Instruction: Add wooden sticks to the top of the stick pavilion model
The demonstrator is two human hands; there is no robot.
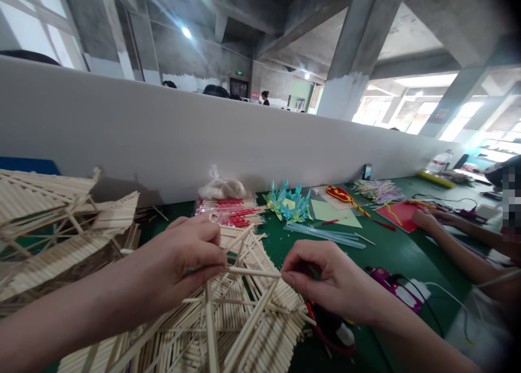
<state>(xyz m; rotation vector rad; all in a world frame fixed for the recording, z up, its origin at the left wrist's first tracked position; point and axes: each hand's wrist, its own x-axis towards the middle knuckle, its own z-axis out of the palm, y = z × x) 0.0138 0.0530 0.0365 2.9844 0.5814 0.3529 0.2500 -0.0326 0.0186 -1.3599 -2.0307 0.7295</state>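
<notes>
- One wooden stick (252,272) in the head view spans the gap between both hands, over the slatted stick structure (285,294) on the green counter (393,251).
- Its long axis runs left to right, nearly level, the right end slightly lower in view and pointing at the right fingertips.
- The left hand (193,253) pinches its left end between thumb and fingers.
- The right hand (325,278) grasps its right tip with thumb and fingertips.
- Below, a lower stick (210,329) runs toward the wearer, roughly crosswise to it.
</notes>
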